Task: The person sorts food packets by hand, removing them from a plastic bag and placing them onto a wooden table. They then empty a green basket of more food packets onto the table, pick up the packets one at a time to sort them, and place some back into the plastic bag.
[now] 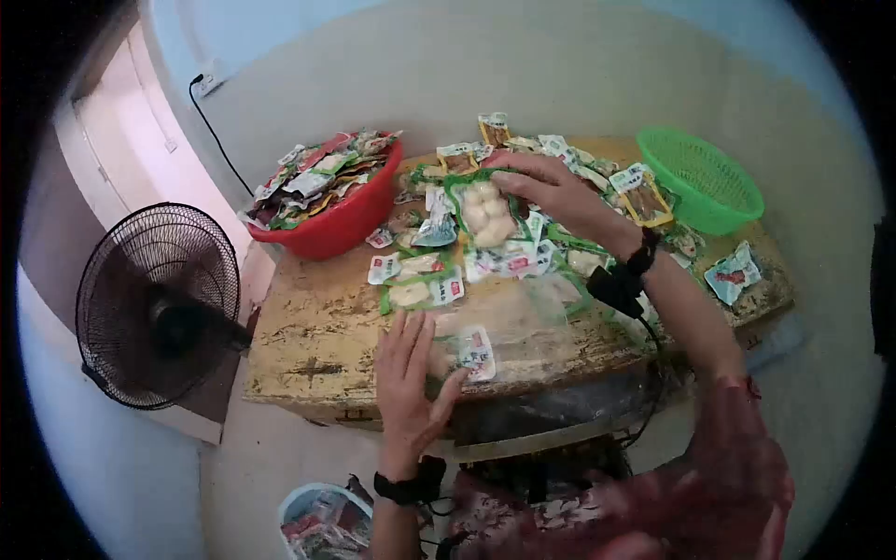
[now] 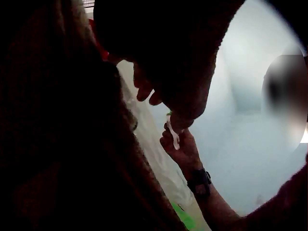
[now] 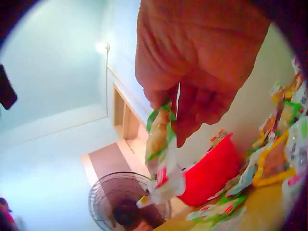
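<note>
My right hand (image 1: pixel 560 196) pinches the top edge of a green-bordered food packet (image 1: pixel 487 215) with pale round pieces behind its clear front. It hangs from the fingertips in the right wrist view, seen nearly edge-on. In the head view my left hand (image 1: pixel 408 369) is over the table's front, fingers extended and thumb spread. Beside that thumb lies a packet with a white label (image 1: pixel 479 355), on a clear plastic bag (image 1: pixel 523 322). Just beyond the left fingertips are green-edged packets (image 1: pixel 411 294). The left wrist view is mostly dark.
A red basin (image 1: pixel 345 219) heaped with packets stands at the table's back left, a green basket (image 1: pixel 709 177) at the back right. Loose packets spread between them. Left of the worn wooden table (image 1: pixel 308 359) is a fan (image 1: pixel 159 303); a bin (image 1: pixel 322 523) stands below.
</note>
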